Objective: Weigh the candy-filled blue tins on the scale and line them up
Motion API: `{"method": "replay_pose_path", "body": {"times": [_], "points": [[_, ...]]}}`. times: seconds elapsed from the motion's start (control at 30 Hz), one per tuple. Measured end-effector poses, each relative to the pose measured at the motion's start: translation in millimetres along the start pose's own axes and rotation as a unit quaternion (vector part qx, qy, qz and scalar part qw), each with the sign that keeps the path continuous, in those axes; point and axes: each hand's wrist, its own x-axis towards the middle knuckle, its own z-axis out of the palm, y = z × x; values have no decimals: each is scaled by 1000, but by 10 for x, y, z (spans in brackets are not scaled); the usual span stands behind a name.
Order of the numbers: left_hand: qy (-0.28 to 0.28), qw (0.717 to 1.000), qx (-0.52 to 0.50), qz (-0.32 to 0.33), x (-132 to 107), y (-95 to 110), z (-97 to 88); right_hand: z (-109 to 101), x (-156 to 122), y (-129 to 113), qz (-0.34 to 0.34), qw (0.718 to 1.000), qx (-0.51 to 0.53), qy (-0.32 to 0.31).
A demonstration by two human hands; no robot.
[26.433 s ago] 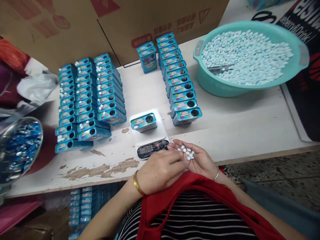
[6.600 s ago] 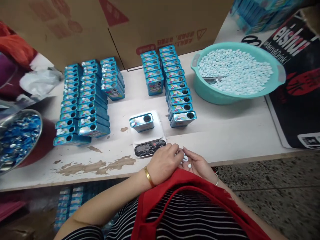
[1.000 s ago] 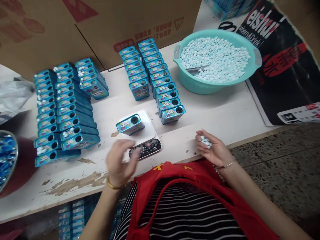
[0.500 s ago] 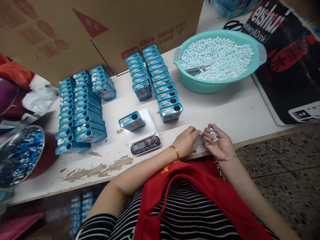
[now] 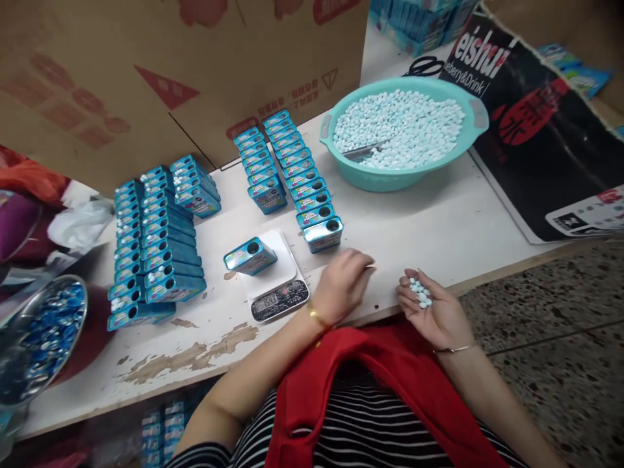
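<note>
My right hand (image 5: 433, 309) is cupped palm up at the table's front edge, its fingers curled around several pale blue candies (image 5: 420, 292). My left hand (image 5: 344, 286), with a gold bangle at the wrist, hovers between the scale and my right hand. Its fingers are bent together and slightly blurred; what they pinch, if anything, I cannot make out. Left of it, a blue tin (image 5: 251, 257) with a round hole in its top stands on the white digital scale (image 5: 285, 250), whose display is lit. Just beyond my left hand, two rows of similar tins (image 5: 322, 234) stand on the table.
A turquoise basin (image 5: 390, 179) of pale candies, with a metal scoop (image 5: 363, 149) in it, stands at back right. More tins (image 5: 175, 286) stand in rows at left, some with candies at their holes. A metal bowl (image 5: 84, 312) holds blue-wrapped pieces. A large carton (image 5: 121, 84) lines the back.
My left hand has moved left, away from my right hand and toward the scale. My right hand has turned more open, showing the candies on its palm. The camera view has shifted slightly.
</note>
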Motion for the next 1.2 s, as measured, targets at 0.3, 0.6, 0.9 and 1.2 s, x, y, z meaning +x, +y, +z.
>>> {"method": "replay_pose_path", "body": {"times": [0.3,0.6,0.9,1.2], "points": [[184,956,194,-124,-566,-597,-1399,411,24,423,128,987,-61,-72],[20,955,274,-115,-543,-1071,-1603,417,145,567,135,988,-51,-47],[44,959,255,-115,176,-1614,-1460,438,159,568,130,990,-49,-30],[59,959,241,-134,51,-1810,-1186,428,138,597,148,986,-73,4]]}}
